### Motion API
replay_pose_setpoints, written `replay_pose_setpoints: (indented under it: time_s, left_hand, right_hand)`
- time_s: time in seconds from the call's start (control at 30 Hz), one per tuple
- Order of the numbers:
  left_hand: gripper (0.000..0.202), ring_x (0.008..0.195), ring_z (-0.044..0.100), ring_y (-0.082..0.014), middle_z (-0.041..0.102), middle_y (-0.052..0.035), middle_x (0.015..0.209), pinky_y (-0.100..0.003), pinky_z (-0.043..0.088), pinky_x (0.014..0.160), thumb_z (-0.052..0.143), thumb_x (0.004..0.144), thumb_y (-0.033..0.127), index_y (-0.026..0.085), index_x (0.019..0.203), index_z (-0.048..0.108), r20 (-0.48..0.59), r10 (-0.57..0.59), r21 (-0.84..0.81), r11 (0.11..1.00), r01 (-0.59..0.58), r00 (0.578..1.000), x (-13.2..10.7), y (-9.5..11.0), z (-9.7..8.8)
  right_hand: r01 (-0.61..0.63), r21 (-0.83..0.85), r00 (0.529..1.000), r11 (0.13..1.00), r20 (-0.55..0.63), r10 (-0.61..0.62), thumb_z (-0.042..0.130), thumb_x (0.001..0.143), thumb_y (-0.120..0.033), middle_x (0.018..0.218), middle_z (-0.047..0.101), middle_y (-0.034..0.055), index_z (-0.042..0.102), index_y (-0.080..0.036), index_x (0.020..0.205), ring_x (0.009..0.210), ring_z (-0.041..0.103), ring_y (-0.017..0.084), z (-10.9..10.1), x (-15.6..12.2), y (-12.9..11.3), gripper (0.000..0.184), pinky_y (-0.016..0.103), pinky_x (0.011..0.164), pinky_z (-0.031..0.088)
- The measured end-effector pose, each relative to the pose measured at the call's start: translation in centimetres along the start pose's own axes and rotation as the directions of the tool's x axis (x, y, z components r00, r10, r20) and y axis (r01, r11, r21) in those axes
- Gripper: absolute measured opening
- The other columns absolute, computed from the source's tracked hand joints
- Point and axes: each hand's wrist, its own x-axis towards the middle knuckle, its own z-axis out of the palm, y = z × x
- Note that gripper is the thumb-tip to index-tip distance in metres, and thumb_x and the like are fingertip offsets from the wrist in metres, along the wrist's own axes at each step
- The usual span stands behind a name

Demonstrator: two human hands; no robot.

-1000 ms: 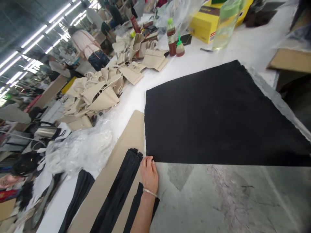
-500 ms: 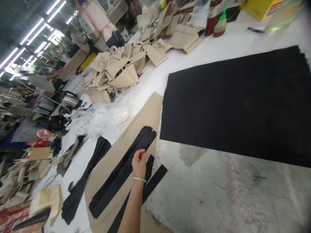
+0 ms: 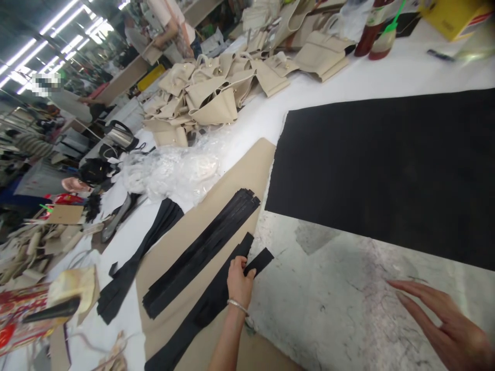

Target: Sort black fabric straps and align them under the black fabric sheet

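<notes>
The left hand (image 3: pixel 240 282) was closed on the upper end of a black strip (image 3: pixel 204 312) lying across the tan board (image 3: pixel 247 170), beside the stacked strips (image 3: pixel 201 252); so long a piece probably handles best from its end. The right hand (image 3: pixel 448 322) was spread open and empty over the grey slab (image 3: pixel 328 309), well apart.

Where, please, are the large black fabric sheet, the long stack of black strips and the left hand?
Large black fabric sheet (image 3: pixel 386 165): head view, its middle.
Long stack of black strips (image 3: pixel 201 252): head view, mid-length.
Left hand (image 3: pixel 240 282): head view, back of the hand, gripping a loose black strip (image 3: pixel 261 259).
</notes>
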Motion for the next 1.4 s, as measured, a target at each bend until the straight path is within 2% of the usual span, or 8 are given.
replay_pose_setpoints:
  time_s: [0.53, 0.73, 0.87, 1.03, 1.1, 1.17, 1.27, 1.4]
  left_hand:
    - [0.025, 0.065, 0.049, -0.014, 0.049, 0.0041, 0.067, -0.025, 0.032, 0.065, 0.061, 0.068, 0.0, 0.019, 0.081, 0.053, 0.139, 0.038, -0.015, 0.999, -0.036, 0.989, 0.2, -1.6, -1.9]
    - [0.018, 0.073, 0.051, -0.0159, 0.054, 0.0008, 0.074, -0.027, 0.03, 0.068, 0.055, 0.07, 0.002, 0.02, 0.071, 0.06, 0.245, 0.152, -0.053, 0.988, -0.143, 0.957, -1.7, 0.1, -3.8]
    - [0.016, 0.075, 0.053, -0.0171, 0.056, 0.0, 0.073, -0.028, 0.033, 0.069, 0.055, 0.073, 0.008, 0.02, 0.069, 0.064, 0.355, 0.22, -0.157, 0.972, -0.173, 0.909, -3.9, 1.8, -5.3]
    - [0.014, 0.08, 0.055, -0.0179, 0.06, -0.001, 0.079, -0.028, 0.036, 0.074, 0.055, 0.078, 0.016, 0.021, 0.079, 0.069, 0.525, 0.318, -0.399, 0.911, -0.101, 0.79, -6.4, 3.8, -6.2]
    - [0.011, 0.08, 0.054, -0.0175, 0.059, -0.0012, 0.079, -0.027, 0.036, 0.074, 0.057, 0.079, 0.02, 0.019, 0.079, 0.068, 0.538, 0.331, -0.454, 0.889, -0.065, 0.775, -7.0, 4.2, -6.2]
    - [0.013, 0.074, 0.051, -0.0159, 0.057, -0.0006, 0.074, -0.026, 0.035, 0.069, 0.058, 0.081, 0.026, 0.018, 0.077, 0.067, 0.568, 0.316, -0.491, 0.871, 0.005, 0.76, -7.4, 4.3, -6.0]
    - [0.017, 0.062, 0.045, -0.0122, 0.053, 0.0017, 0.064, -0.024, 0.031, 0.058, 0.065, 0.076, 0.032, 0.015, 0.075, 0.065, 0.658, 0.235, -0.496, 0.85, 0.177, 0.716, -7.8, 3.7, -5.3]
    - [0.026, 0.051, 0.041, -0.0099, 0.052, 0.0034, 0.056, -0.022, 0.027, 0.048, 0.075, 0.064, 0.035, 0.014, 0.075, 0.063, 0.764, 0.141, -0.43, 0.839, 0.333, 0.63, -7.5, 1.8, -4.6]
  right_hand:
    - [0.107, 0.143, 0.956, 0.984, 0.257, -0.141, 0.048, 0.093, -0.048, 0.115, 0.058, 0.0038, 0.06, -0.03, 0.111, 0.106, 0.055, 0.023, 3.2, -0.2, -6.9, 0.028, 0.04, 0.09, 0.05]
    - [0.004, 0.179, 0.909, 0.984, 0.409, -0.078, 0.043, 0.094, -0.051, 0.118, 0.057, 0.0026, 0.059, -0.029, 0.114, 0.108, 0.056, 0.019, 4.7, 0.5, -10.3, 0.033, 0.032, 0.093, 0.051]
    - [0.118, 0.204, 0.82, 0.972, 0.533, -0.211, 0.042, 0.095, -0.05, 0.142, 0.037, 0.0048, 0.039, -0.031, 0.139, 0.128, 0.04, 0.023, 5.4, 1.7, -14.1, 0.049, 0.043, 0.107, 0.038]
    - [0.344, 0.337, 0.552, 0.877, 0.683, -0.479, 0.05, 0.092, -0.052, 0.148, 0.029, 0.0048, 0.034, -0.032, 0.143, 0.137, 0.023, 0.027, 5.3, 3.3, -19.3, 0.058, 0.053, 0.116, 0.012]
    - [0.283, 0.389, 0.483, 0.877, 0.732, -0.48, 0.051, 0.091, -0.053, 0.132, 0.048, 0.0057, 0.048, -0.027, 0.131, 0.126, 0.04, 0.026, 5.3, 3.6, -20.5, 0.047, 0.052, 0.115, 0.01]
    - [0.145, 0.387, 0.479, 0.911, 0.778, -0.407, 0.05, 0.091, -0.053, 0.105, 0.06, 0.0042, 0.057, -0.022, 0.11, 0.101, 0.053, 0.022, 5.5, 3.5, -20.9, 0.038, 0.044, 0.105, 0.031]
    - [-0.092, 0.346, 0.491, 0.934, 0.832, -0.26, 0.048, 0.088, -0.058, 0.073, 0.052, 0.0014, 0.053, -0.016, 0.081, 0.07, 0.048, 0.016, 5.4, 3.1, -19.9, 0.043, 0.027, 0.064, 0.036]
    - [-0.305, 0.32, 0.461, 0.897, 0.874, -0.155, 0.05, 0.085, -0.062, 0.065, 0.043, -0.0001, 0.045, -0.016, 0.071, 0.063, 0.04, 0.013, 3.3, 3.2, -16.5, 0.048, 0.024, 0.057, 0.03]
